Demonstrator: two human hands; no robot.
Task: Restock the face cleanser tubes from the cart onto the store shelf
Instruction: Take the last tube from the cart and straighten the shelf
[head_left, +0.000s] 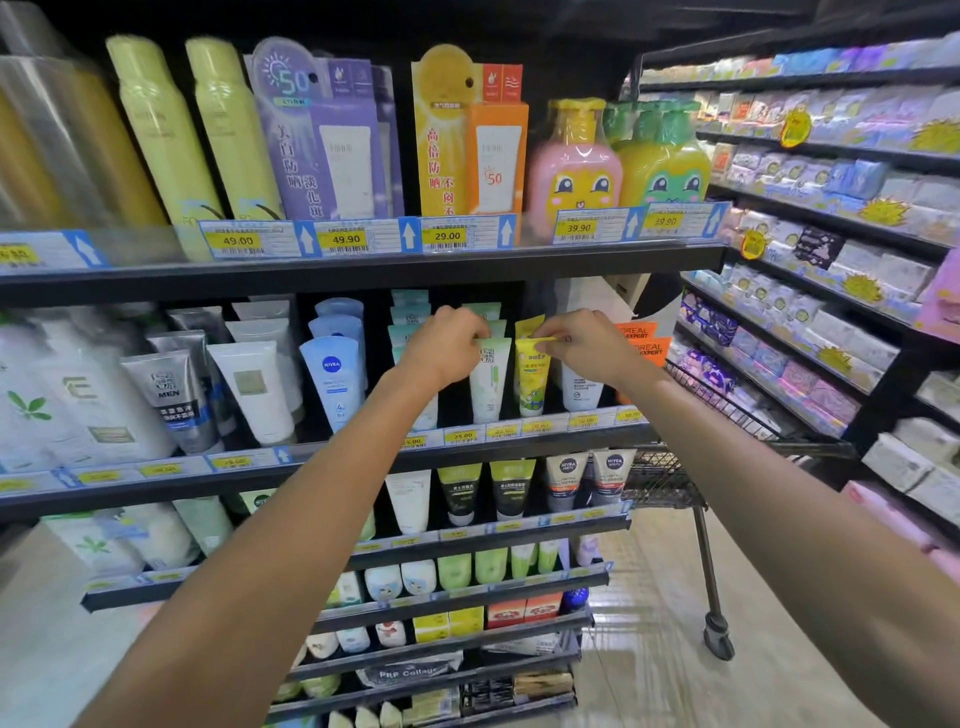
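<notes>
Placing step: left hand (447, 343) pinches the green-white cleanser tube (489, 379), right hand (576, 340) pinches the yellow tube (532, 374) at the shelf's (519, 439) front edge; next, square both upright.

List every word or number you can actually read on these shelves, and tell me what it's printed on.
"49.00", "49.90", "29.00", "39.90": top shelf price tags.
"50": purple sunscreen pack and orange sunscreen pack.
"NIVEA": blue tube.
"MEN": grey tube.
"NIVEA MEN": lower tubes.
"L'OREAL EXPERT": orange box.
"25.00": middle shelf tag.
Other tags: blurred.
</notes>
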